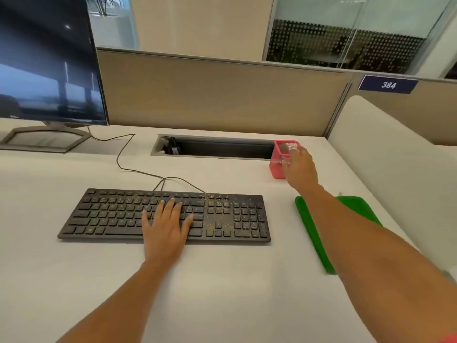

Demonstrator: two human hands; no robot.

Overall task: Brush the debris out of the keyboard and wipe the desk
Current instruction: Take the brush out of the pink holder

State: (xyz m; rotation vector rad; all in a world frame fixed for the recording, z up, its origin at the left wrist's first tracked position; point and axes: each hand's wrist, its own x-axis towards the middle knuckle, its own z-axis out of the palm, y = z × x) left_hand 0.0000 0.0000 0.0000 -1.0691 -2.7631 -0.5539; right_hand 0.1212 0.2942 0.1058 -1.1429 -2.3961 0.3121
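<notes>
A black keyboard (111, 216) lies on the white desk (222, 280), with fine yellowish debris (217, 225) scattered over its right half. My left hand (167, 229) rests flat on the keys near the middle, fingers straight. My right hand (300, 169) reaches to the pink mesh holder (278, 167) at the back right and touches its near side; the fingers are partly blurred. A green cloth (309, 219) lies on the desk under my right forearm.
A monitor (47, 60) on its stand sits at the back left, its cable running to the keyboard. A cable slot (222, 147) opens in the desk behind the keyboard. Beige partitions close off the back and right side.
</notes>
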